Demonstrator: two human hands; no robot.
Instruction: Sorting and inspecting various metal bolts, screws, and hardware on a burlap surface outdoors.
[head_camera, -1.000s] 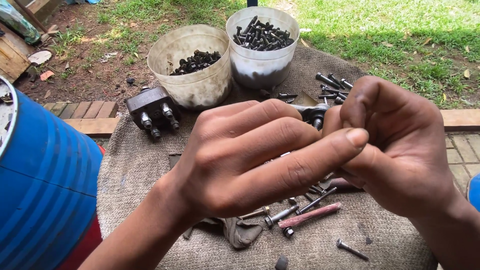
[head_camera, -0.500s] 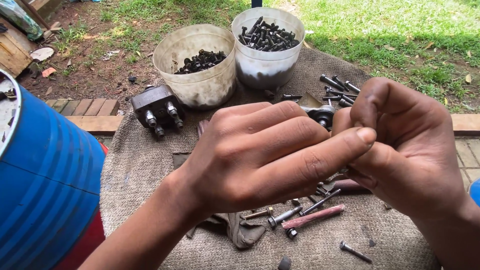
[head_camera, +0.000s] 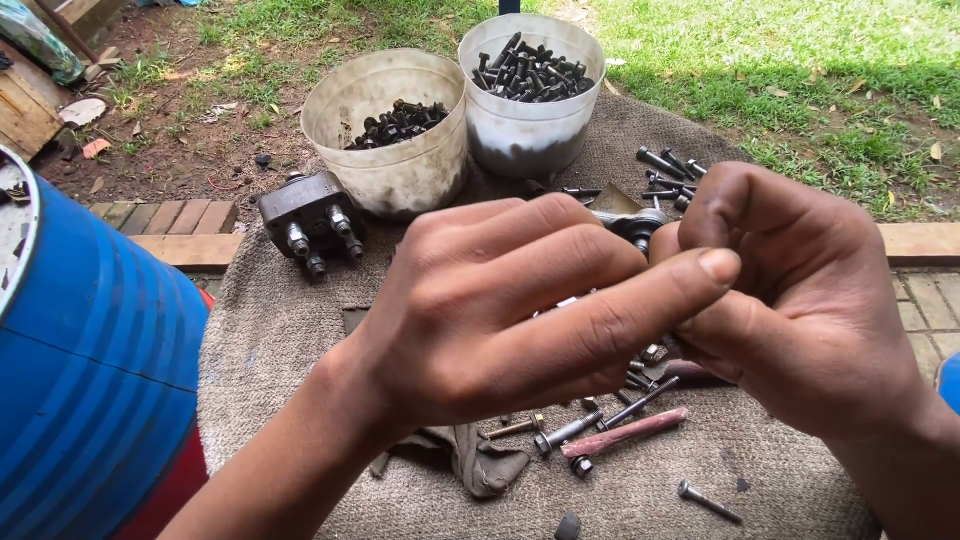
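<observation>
Metal part (head_camera: 640, 225) — dark, small, mostly hidden — sits between my two hands above the burlap cloth (head_camera: 280, 330). My left hand (head_camera: 500, 310) lays its fingers together across my right hand (head_camera: 800, 300), whose fingers curl shut; what they pinch I cannot tell. Beneath lie loose bolts (head_camera: 570, 432). Beyond stand two pale tubs of bolts (head_camera: 390, 150) (head_camera: 530, 120); a blue barrel (head_camera: 90, 370) stands left.

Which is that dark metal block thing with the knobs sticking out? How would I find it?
Start at the big blue barrel on the left, then look up and right across the brown sackcloth toward the two pale plastic tubs. Just left of the nearer tub sits the dark metal block. Unlike the loose bolts around, it is chunky, with silvery stubs poking from its front.
</observation>
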